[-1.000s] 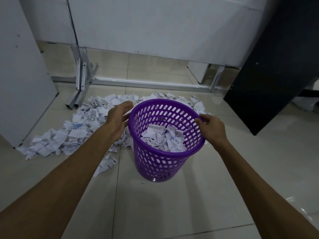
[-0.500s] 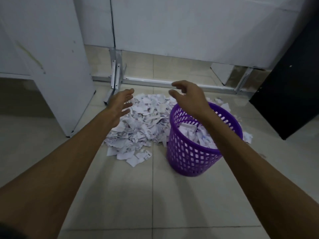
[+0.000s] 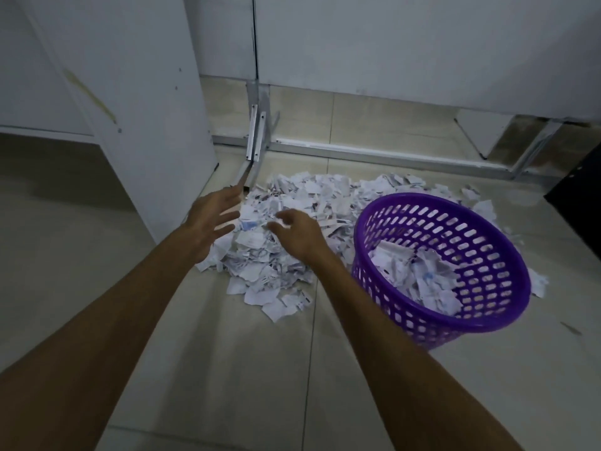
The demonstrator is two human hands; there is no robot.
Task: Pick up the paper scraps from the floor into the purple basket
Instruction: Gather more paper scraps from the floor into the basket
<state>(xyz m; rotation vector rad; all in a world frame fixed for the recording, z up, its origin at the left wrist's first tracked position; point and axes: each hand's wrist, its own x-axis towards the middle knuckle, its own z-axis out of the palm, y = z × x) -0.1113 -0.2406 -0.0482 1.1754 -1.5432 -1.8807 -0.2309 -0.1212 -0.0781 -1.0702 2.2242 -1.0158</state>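
So the purple basket (image 3: 445, 271) is standing on the tile floor (image 3: 227, 369) over on the right, mouth pointing up and opening toward the camera so you can see right into it, and its long axis runs bottom to top with the wide rim up and the narrower base down. It looks a bit tilted, but that could just be the wide lens, can't really say. There's already a clump of scraps inside (image 3: 419, 275), piled against the near side of the bottom. The main pile of paper scraps (image 3: 292, 229) is on the floor just left of the basket, touching or almost touching its wall, and it spreads sideways more than front to back, running from near the metal frame leg (image 3: 250, 157) across behind the basket, with a few loose bits poking out on the basket's far right side. Both arms reach forward from the bottom of the frame, bare forearms, pretty straight. The left hand (image 3: 213, 222) is over the left edge of the pile, palm facing inward and fingers spread and stretched out, nothing in it. The right hand (image 3: 297, 236) is over the middle of the pile, back of the hand up, fingers loosely curled and pointing left toward the other hand, thumb sticking out, not closed on anything that I can see. The two hands are near each other with a small gap of paper showing between them. A white panel (image 3: 130, 92) stands just left of the pile.
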